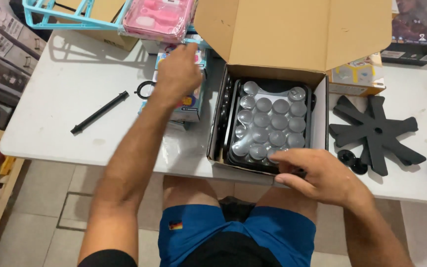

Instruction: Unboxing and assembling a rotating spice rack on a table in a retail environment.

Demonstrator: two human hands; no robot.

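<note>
item: open cardboard box (317, 106), black tray (273, 123) of grey domes inside. my right hand (322, 175) splayed on tray's 6 o'clock edge; my left hand (178, 74) resting on colourful package (191, 101) at 9 o'clock. advise level, steady lift.

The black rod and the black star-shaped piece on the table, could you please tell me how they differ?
The black rod is one thin straight stick; the black star-shaped piece is flat and broad, with several arms spreading from a centre hole. The rod lies left of the open cardboard box, the star-shaped piece right of it. Both are matte black, lying untouched on the white table.
</note>
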